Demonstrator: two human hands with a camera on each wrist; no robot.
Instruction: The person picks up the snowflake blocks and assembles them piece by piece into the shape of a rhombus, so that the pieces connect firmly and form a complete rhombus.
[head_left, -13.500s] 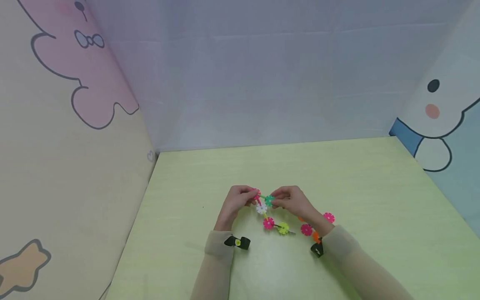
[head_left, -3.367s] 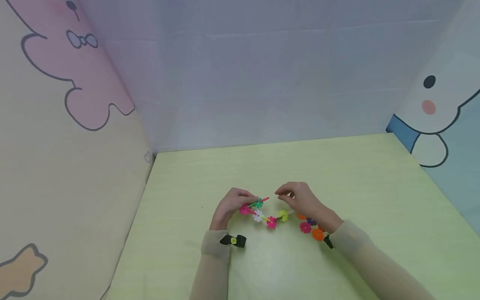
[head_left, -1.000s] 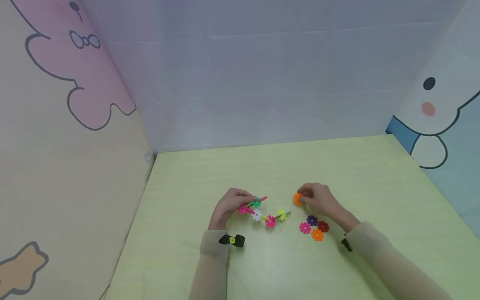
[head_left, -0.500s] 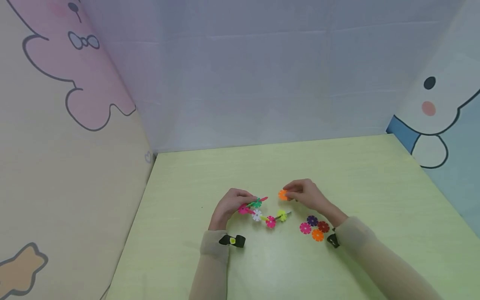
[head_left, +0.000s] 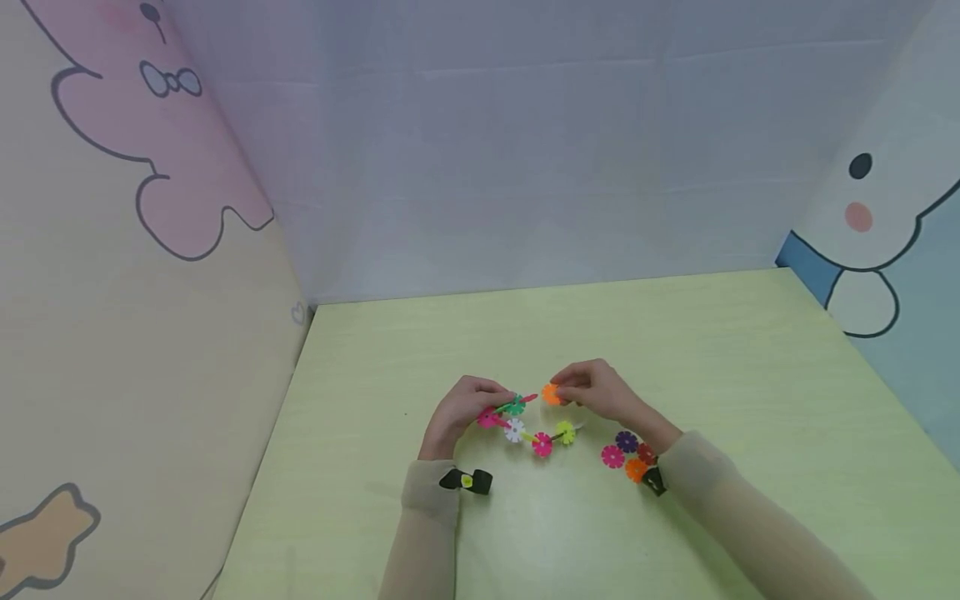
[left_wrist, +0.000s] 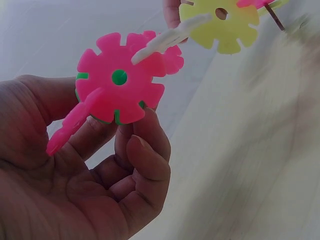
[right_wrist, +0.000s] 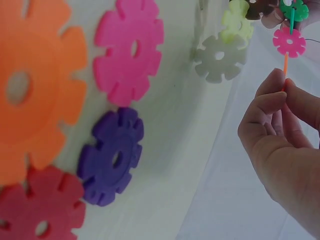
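My left hand (head_left: pixel 465 412) grips one end of a chain of interlocking snowflake discs, its fingertips at the green disc (head_left: pixel 515 405). A pink disc (head_left: pixel 529 398) sticks out edge-on beyond the green one. From there the chain curves through another pink disc (head_left: pixel 488 417), a white disc (head_left: pixel 514 430), a third pink disc (head_left: pixel 542 445) and a yellow disc (head_left: pixel 566 432), ending in a pale disc (right_wrist: pixel 220 57). Between thumb and fingers, my right hand (head_left: pixel 603 392) pinches a loose orange disc (head_left: pixel 551 394). In the right wrist view its edge is right at the pink disc's rim.
Beneath my right forearm lie several loose discs on the pale table (head_left: pixel 360 367): pink (head_left: pixel 612 456), purple (head_left: pixel 627 442), red (head_left: pixel 647 453) and orange (head_left: pixel 636 470). A white cloth backdrop (head_left: pixel 480 167) rises at the far edge, with cartoon-printed panels on both sides.
Since 3.4 seconds ago my right hand has picked up an orange disc from the loose group and carried it left to the protruding pink disc. The left hand stays nearly still.
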